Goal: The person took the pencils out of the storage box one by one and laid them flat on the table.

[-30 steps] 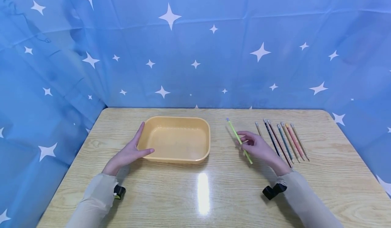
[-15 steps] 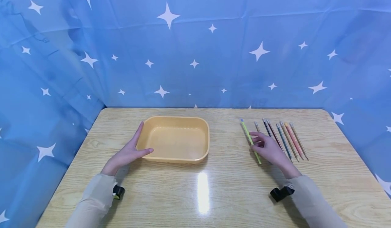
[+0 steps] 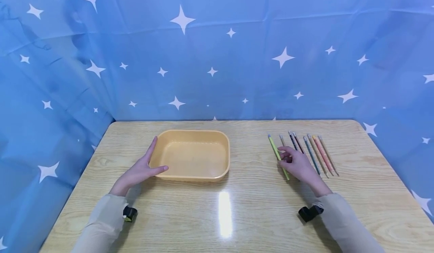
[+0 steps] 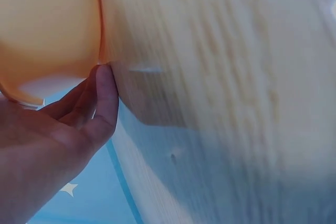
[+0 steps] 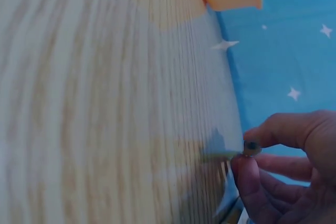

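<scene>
My left hand (image 3: 139,170) rests at the left side of a yellow-orange plastic tray (image 3: 190,178), thumb along its front rim and straight fingers against its left edge. In the left wrist view, fingertips touch the tray (image 4: 47,9). My right hand (image 3: 300,165) pinches a lime-green pencil (image 3: 273,146) between thumb and fingers, the pencil slanting at the left end of a row. In the right wrist view, the end of the pencil (image 5: 252,148) shows between thumb and fingertip. Whether its whole length touches the table is hard to tell.
Right of the green pencil lie several pencils in a slanted row, among them a pink pencil (image 3: 322,151) and a teal pencil (image 3: 311,155); my right hand hides parts of some. A wooden table (image 3: 257,215) carries everything. Behind it hangs a blue star-patterned cloth (image 3: 217,49).
My right hand has carried the green pencil rightward, up beside the other pencils, and over the last half second has stayed nearly still there. My left hand keeps its place on the tray.
</scene>
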### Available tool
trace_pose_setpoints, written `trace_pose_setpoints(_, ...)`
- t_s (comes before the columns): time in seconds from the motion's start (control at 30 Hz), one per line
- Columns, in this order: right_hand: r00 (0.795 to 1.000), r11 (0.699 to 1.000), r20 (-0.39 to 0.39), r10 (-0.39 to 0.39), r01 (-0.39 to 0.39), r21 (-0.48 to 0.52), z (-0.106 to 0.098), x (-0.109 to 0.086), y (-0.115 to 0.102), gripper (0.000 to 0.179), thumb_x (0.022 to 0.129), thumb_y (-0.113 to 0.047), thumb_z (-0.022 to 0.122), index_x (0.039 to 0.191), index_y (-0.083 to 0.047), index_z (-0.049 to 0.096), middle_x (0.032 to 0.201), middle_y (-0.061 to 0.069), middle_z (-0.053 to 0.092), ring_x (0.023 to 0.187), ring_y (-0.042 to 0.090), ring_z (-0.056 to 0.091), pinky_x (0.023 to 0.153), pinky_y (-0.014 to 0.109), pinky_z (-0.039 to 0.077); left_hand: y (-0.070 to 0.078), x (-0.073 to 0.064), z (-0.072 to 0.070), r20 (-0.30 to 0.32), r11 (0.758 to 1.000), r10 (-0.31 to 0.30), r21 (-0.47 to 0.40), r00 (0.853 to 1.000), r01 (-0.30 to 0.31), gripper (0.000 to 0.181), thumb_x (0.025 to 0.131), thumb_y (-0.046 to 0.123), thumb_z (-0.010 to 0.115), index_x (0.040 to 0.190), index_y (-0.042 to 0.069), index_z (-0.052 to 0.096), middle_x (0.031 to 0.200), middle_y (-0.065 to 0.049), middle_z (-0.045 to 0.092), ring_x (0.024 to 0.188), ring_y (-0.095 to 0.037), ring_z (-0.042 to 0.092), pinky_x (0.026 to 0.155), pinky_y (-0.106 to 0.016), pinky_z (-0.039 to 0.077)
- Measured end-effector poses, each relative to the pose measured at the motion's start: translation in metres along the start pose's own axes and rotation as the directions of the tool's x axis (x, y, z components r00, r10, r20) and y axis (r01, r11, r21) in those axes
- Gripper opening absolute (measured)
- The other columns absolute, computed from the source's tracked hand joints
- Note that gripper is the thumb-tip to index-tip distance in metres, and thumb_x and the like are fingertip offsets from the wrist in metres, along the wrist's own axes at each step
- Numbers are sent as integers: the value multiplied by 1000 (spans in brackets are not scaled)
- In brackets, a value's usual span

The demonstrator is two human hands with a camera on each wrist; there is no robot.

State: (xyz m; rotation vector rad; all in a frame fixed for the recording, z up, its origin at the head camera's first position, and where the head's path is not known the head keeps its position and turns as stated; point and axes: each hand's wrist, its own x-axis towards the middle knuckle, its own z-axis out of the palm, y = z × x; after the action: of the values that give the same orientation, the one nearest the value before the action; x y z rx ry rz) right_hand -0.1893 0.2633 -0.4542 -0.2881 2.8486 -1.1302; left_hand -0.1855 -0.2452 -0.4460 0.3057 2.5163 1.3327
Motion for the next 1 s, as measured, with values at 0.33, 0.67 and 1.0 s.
trace_pose_setpoints(0.33,1000,999,-12,9,-8,46,-5,-4,0,39,94,-6,61,129,7,53,102,15,63,88,28,62,62,28,50,0,0,-1,-35,995,19,96,999,-16,107,87,33,73,155,12,-6,158,-24,8,138,-45,22,108,-58,24)
trace_pose_setpoints(0.67,998,998,-63,-9,13,69,-14,-9,4,40,94,-8,62,131,5,52,105,18,64,88,29,63,65,29,52,2,5,-2,-38,989,18,145,999,-12,106,88,38,71,155,9,-7,156,-28,10,136,-46,25,108,-57,24)
trace_pose_setpoints(1.0,996,999,-86,-25,28,38,-29,-17,12,39,96,-11,59,131,5,52,104,17,63,87,28,61,63,26,50,6,8,-4,-23,983,52,175,998,-47,106,89,38,70,154,7,-7,156,-27,7,137,-47,22,108,-57,23)
